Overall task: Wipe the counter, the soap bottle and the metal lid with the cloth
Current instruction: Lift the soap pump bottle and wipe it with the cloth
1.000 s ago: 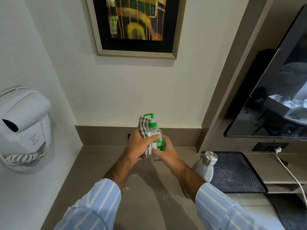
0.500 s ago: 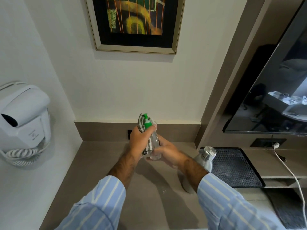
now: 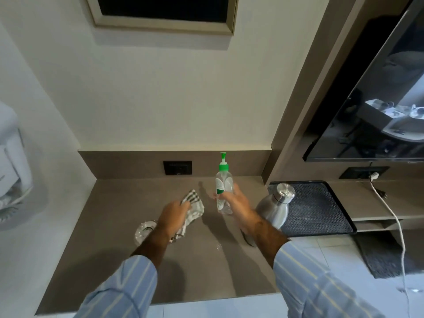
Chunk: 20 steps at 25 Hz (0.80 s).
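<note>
The clear soap bottle (image 3: 223, 185) with a green pump stands upright at the back middle of the grey-brown counter (image 3: 119, 253). My right hand (image 3: 236, 204) wraps its lower half. My left hand (image 3: 173, 215) is to the left of the bottle, closed around the checked cloth (image 3: 193, 206), which is off the bottle. A shiny round metal lid (image 3: 144, 228) lies on the counter under my left wrist, partly hidden by it.
A steel flask (image 3: 275, 208) stands just right of my right forearm. A black textured tray (image 3: 319, 207) lies beyond it. A wall socket (image 3: 177, 167) sits in the backsplash. A white cable (image 3: 394, 216) hangs at the right, and a wall hair dryer (image 3: 10, 171) at the left.
The cloth was wrapped around the bottle held up in both hands. Now the bottle is down at the counter in my right hand, and my left hand has pulled the cloth away to the left.
</note>
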### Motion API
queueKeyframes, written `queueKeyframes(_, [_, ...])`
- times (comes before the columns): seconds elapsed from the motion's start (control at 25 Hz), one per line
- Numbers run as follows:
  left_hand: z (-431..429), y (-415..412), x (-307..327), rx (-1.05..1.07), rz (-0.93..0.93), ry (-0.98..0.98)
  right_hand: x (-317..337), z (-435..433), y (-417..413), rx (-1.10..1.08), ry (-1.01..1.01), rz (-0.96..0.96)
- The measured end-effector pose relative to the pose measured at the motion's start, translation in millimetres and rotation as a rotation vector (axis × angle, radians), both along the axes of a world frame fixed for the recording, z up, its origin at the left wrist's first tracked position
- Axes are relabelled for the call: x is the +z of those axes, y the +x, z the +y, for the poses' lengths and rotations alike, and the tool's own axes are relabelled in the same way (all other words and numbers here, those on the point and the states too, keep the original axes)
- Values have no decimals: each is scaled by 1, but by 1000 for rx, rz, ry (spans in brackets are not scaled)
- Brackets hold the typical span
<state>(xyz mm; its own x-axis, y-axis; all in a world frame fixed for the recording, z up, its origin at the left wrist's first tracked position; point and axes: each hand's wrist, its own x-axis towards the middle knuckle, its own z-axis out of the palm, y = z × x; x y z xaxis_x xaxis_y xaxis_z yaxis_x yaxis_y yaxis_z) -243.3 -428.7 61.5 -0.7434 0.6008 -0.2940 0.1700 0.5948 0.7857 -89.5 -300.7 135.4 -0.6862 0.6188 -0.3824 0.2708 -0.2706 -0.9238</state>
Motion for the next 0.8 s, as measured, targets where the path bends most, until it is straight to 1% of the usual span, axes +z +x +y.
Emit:
queueKeyframes(0.08, [8, 14, -35, -173, 354, -266, -11, 8, -1, 5, 62, -61])
queueKeyframes(0.12, [14, 17, -51, -209, 518, -362, -18, 12, -3, 16, 100, -84])
queueKeyframes(0.16, [21, 19, -66, -219, 633, -421, -24, 14, -4, 28, 141, -96])
queueKeyframes(0.2, [29, 20, -81, -223, 690, -454, -31, 17, -5, 30, 175, -95])
queueKeyframes(0.32, [49, 26, -123, -258, 689, -585, -48, 23, -7, -6, 246, -91])
queueKeyframes(0.36, [52, 30, -133, -258, 702, -598, -54, 24, -7, -13, 267, -93])
queueKeyframes(0.44, [58, 39, -143, -293, 745, -526, -63, 26, -5, 0, 312, -108])
queueKeyframes(0.6, [47, 58, -143, -588, 755, -342, -78, 26, -3, 11, 327, -129])
queueKeyframes(0.72, [18, 76, -138, -829, 667, -199, -80, 22, -4, 22, 296, -120])
queueKeyframes(0.8, [-1, 92, -130, -961, 570, -195, -81, 18, -3, 32, 279, -141])
